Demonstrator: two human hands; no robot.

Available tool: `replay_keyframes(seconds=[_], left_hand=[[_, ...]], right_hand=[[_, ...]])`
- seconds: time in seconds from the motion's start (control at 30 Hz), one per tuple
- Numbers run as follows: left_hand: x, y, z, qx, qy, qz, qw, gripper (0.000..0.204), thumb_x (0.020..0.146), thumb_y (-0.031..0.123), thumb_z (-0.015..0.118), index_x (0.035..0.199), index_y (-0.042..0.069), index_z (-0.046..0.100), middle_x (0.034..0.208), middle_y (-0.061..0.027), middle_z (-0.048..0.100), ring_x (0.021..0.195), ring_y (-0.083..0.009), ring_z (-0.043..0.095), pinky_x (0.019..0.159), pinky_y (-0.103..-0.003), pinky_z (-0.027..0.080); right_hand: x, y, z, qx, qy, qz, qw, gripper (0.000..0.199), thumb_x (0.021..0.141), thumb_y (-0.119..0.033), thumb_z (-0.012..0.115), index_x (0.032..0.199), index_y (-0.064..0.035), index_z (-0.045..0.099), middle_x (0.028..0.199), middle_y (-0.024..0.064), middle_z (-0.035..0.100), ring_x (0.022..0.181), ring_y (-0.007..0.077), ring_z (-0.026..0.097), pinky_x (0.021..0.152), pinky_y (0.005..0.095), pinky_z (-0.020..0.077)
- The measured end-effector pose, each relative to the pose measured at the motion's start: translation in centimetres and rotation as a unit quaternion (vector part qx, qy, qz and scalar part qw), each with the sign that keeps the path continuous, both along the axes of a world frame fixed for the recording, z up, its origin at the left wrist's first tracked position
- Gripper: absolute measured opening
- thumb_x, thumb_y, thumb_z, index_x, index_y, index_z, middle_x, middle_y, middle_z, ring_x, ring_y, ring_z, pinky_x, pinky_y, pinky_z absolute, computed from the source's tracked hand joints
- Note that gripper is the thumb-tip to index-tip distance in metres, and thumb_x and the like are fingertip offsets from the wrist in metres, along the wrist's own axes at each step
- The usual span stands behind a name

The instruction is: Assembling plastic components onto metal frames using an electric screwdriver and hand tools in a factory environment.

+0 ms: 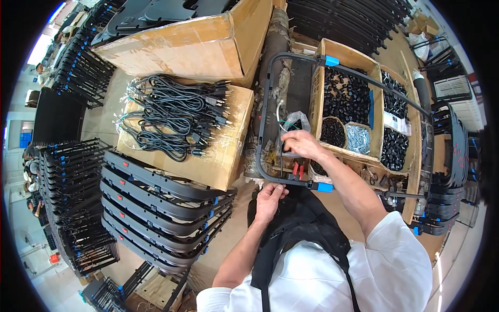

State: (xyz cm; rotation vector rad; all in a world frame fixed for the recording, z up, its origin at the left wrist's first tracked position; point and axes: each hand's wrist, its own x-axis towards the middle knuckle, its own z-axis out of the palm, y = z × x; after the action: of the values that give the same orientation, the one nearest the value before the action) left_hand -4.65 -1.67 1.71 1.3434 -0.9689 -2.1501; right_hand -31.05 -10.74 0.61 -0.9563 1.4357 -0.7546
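Note:
A black tubular frame (263, 112) with rounded corners and blue sleeves lies across the bench in front of me. My right hand (303, 144) reaches inside the frame, fingers closed around a black cable (281, 165) that runs down toward the near bar. Beside those fingers are a clear plastic bag (297, 120) and thin white and green wires (284, 123). At the frame's near bar my left hand (270, 202) has thumb and forefinger pinched together. What they grip is too small to tell. Red-handled pliers (298, 170) lie just inside the near bar.
Wooden bins (318, 86) on the right hold black plastic parts (347, 96) and silver screws (357, 139). To the left, bundled black power cords (169, 114) lie on a cardboard box (236, 135). Stacked black curved panels (156, 208) stand nearer me, with a large carton (182, 49) behind.

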Motion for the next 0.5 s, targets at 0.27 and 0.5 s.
replay_keyframes(seconds=[0.27,0.5], left_hand=[[0.3,-0.1,-0.1,-0.004,0.015,0.013,1.0,0.022,0.11,0.018,0.061,0.11,-0.002,0.071,0.098,-0.0074,0.076,0.088,-0.0131,0.07,0.082,-0.028,0.056],[-0.2,0.2,-0.5,-0.026,0.016,0.027,0.999,0.022,0.109,0.018,0.062,0.112,-0.002,0.072,0.095,-0.0071,0.075,0.08,-0.0137,0.069,0.079,-0.029,0.057]], right_hand=[[0.2,-0.1,-1.5,-0.132,0.523,0.27,0.797,0.019,0.088,-0.014,0.06,0.092,-0.0047,0.077,0.088,0.0205,0.076,0.09,0.0381,0.076,0.082,0.0506,0.0604],[1.1,-1.8,-5.3,-0.131,0.577,0.372,0.715,0.018,0.089,-0.017,0.064,0.087,-0.0096,0.08,0.089,0.0133,0.079,0.087,0.0315,0.078,0.076,0.0437,0.0616]])
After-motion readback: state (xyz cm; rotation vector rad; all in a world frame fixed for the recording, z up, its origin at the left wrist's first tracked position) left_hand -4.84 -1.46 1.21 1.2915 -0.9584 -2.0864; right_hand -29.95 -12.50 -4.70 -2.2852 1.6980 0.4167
